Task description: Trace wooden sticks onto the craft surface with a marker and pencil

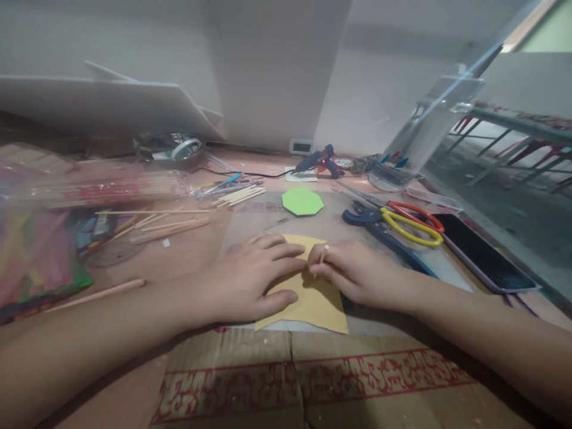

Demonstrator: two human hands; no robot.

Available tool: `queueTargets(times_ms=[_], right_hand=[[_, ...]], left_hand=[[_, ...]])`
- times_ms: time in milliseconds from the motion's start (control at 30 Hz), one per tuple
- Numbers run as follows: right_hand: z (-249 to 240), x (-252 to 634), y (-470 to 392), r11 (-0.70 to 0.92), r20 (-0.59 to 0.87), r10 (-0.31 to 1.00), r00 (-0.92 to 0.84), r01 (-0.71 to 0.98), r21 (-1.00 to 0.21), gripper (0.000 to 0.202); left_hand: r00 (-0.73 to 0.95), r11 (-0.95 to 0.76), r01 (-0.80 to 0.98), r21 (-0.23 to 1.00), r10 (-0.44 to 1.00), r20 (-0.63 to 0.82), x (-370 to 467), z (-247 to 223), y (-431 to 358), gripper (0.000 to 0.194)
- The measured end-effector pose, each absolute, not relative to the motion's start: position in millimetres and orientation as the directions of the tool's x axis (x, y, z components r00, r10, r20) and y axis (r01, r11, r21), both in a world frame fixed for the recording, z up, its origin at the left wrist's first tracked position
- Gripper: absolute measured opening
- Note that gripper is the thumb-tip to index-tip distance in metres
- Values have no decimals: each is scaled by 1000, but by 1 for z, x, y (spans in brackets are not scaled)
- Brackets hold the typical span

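Note:
A yellow paper sheet (313, 301) lies in front of me on a pale work surface, its near edge uneven. My left hand (268, 274) rests flat on its left part, fingers spread and pointing right. Closed in a pinch, my right hand (337, 268) holds a short thin wooden stick (324, 253) over the sheet's right part; the stick's lower end is hidden by the fingers. Just beyond the sheet lies a green octagonal piece (302, 202), touched by neither hand.
Scissors (413, 226), a blue-handled cutter (384, 232) and a phone (482, 250) lie at right. A glue gun (319, 161) sits at the back near a clear container (393, 173). Loose sticks (239, 195) and plastic packs (36, 250) are at left. Patterned cardboard (250, 381) lies nearest me.

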State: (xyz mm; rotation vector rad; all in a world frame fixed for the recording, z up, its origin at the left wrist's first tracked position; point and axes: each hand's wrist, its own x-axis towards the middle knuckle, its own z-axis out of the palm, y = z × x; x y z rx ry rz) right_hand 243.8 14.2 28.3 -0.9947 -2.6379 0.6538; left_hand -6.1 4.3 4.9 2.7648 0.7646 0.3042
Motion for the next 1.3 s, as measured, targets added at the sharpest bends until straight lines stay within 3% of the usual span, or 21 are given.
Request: queueTargets(times_ms=[133, 267, 433, 533, 633, 700, 800, 867, 1033, 1300], right_hand=[[29, 242, 14, 609, 170, 784, -597, 688, -394, 22], [27, 245, 17, 667, 95, 685, -722, 570, -480, 25], [26, 246, 16, 632, 174, 766, -619, 676, -378, 22], [26, 245, 13, 674, 101, 691, -715, 589, -445, 26], [24, 247, 19, 591, 127, 786, -605, 673, -445, 22], [21, 249, 25, 487, 145, 858, -493, 687, -539, 18], [18, 248, 30, 260, 89, 930, -357, 465, -846, 26], [17, 246, 29, 85, -5, 935, -354, 237, -968, 31], [19, 240, 24, -248, -167, 863, -477, -112, -962, 28], [12, 233, 19, -291, -153, 817, -556, -169, -942, 36]], left_hand=[[827, -821, 487, 299, 543, 146, -6, 5, 4, 45], [833, -821, 479, 309, 537, 134, -6, 5, 4, 47], [826, -820, 481, 311, 542, 153, -5, 5, 4, 45], [833, -823, 474, 315, 535, 144, -5, 5, 5, 46], [833, -826, 479, 299, 534, 141, -5, 5, 5, 45], [831, -826, 483, 291, 537, 143, -5, 6, 5, 44], [822, -820, 484, 304, 545, 162, -5, 6, 5, 44], [819, -816, 475, 328, 547, 174, -5, 6, 6, 44], [800, -804, 461, 376, 560, 215, -7, 2, 9, 44], [697, -852, 374, 366, 518, 495, -5, -1, 11, 19]])
